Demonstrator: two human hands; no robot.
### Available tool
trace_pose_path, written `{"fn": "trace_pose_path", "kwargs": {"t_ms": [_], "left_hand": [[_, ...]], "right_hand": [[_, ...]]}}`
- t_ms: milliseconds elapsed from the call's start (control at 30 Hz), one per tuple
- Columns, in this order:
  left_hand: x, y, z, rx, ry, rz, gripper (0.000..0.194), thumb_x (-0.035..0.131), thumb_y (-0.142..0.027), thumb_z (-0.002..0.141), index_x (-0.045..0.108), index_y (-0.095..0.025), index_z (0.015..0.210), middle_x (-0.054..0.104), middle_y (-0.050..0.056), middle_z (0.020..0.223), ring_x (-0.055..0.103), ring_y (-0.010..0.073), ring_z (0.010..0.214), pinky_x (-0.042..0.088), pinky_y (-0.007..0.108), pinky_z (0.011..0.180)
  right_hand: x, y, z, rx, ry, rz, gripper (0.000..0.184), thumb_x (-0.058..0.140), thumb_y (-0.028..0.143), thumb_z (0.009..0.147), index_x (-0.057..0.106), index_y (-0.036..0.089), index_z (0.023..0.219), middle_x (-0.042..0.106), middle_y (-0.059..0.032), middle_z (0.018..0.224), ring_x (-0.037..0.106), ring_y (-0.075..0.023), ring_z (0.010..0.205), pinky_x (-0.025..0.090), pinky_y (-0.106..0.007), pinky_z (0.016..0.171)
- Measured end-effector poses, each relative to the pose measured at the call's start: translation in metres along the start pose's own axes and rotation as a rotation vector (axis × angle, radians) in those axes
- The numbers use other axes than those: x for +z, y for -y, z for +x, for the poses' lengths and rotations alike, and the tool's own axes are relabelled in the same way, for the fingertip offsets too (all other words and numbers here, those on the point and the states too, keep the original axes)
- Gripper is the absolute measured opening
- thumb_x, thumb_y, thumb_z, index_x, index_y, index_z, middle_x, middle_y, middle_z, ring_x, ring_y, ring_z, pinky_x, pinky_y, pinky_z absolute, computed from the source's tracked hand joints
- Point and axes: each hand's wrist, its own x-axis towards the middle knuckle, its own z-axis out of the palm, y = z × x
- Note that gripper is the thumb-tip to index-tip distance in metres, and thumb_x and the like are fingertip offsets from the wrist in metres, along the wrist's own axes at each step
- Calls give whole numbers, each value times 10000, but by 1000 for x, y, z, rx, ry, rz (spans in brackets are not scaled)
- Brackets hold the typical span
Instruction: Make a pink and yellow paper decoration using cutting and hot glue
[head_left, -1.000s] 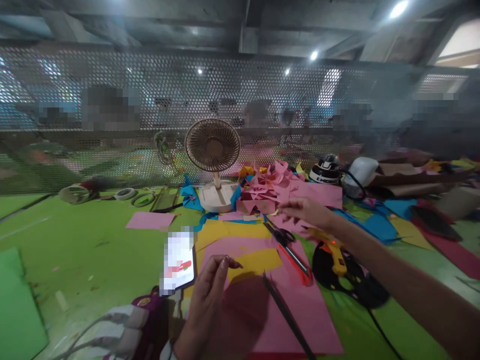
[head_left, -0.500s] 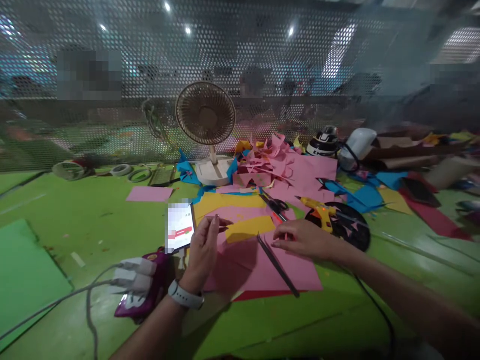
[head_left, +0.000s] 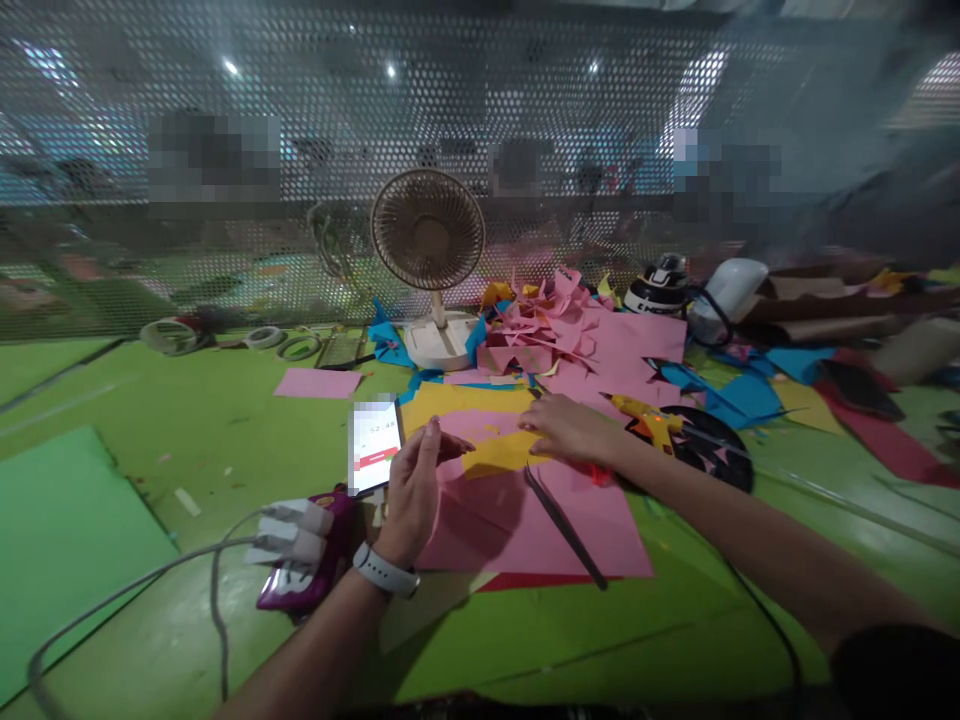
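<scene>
My left hand (head_left: pixel 415 490), with a white watch band at the wrist, is over the left side of the pink paper (head_left: pixel 525 520). Its thumb points up, apart from the fingers, and I see nothing in its grasp. My right hand (head_left: pixel 574 425) reaches over the right end of a yellow paper strip (head_left: pixel 495 455), fingers stretched left and slightly bent. Nothing shows in them, though the fingertips' undersides are hidden. Black tweezers (head_left: pixel 566 525) lie slanted on the pink paper below this hand. Under the right wrist a small red object (head_left: pixel 600 474) shows in part.
A lit phone (head_left: pixel 375 445) and a purple power strip (head_left: pixel 315 555) with white plugs lie left. Behind stand a fan (head_left: pixel 429 235) and a heap of pink paper scraps (head_left: pixel 555 320). A yellow glue gun (head_left: pixel 652 420) rests on a black disc (head_left: pixel 720 455) at right.
My right hand has moved forward and left, now covering where the scissors lay. My left hand stays nearly in place. The whole view has shifted slightly.
</scene>
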Motion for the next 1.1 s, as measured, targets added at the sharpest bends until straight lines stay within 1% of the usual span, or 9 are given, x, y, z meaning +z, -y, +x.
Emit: {"fn": "trace_pose_path", "kwargs": {"t_ms": [167,300,433,533,600,700,867,1000,1100], "left_hand": [[0,0,-1,-6,32,15,335,460,-389,910,609,-155,722,622,38,759,613,170,781,487,337,792],[-1,0,-1,-12,26,38,313,458,-387,911,614,-156,768,631,48,807,612,176,815,481,339,810],[-1,4,0,8,7,35,257,478,-369,906,616,-165,833,635,48,874,599,174,884,463,332,852],[-1,9,2,16,-4,30,226,505,-363,893,618,-170,862,637,44,885,594,164,880,464,321,846],[-1,11,4,18,-14,16,208,533,-362,877,616,-172,885,641,43,890,597,160,870,468,317,838],[-1,11,5,14,-26,2,207,555,-365,861,615,-171,901,642,43,888,603,159,857,476,319,827],[1,3,3,-10,-23,-10,232,542,-383,865,601,-163,825,637,28,824,611,148,802,486,325,823],[2,-1,1,-28,-8,4,230,544,-384,861,598,-162,834,634,24,818,611,145,802,485,312,819],[2,-3,1,-39,-11,23,237,551,-395,853,601,-164,830,633,26,812,610,151,800,485,302,791]], "right_hand": [[4,-5,6,26,-50,77,56,647,195,737,672,159,773,681,-70,818,588,-205,826,378,-276,711],[-1,-8,6,93,-164,180,120,543,201,827,659,172,839,692,-35,812,607,-152,730,397,-231,631],[-9,-11,5,150,-348,232,189,468,224,881,644,170,925,688,-57,903,608,-167,821,416,-257,713],[-10,-12,6,151,-430,252,182,479,229,877,649,181,921,685,-62,957,596,-177,901,407,-277,798],[-8,-14,8,165,-452,262,180,483,222,869,652,182,918,689,-64,955,601,-182,886,412,-284,790],[-4,-17,13,193,-439,277,160,509,208,844,663,180,879,700,-50,866,615,-174,770,425,-272,699],[0,-24,30,241,-448,283,144,536,207,820,670,168,853,697,-41,813,611,-169,729,420,-264,652],[-2,-30,43,269,-488,263,169,526,221,829,656,168,923,680,-62,953,597,-192,874,429,-295,758],[-5,-23,38,293,-530,232,231,511,234,845,612,155,1037,613,-105,1115,523,-227,1048,386,-352,887]]}}
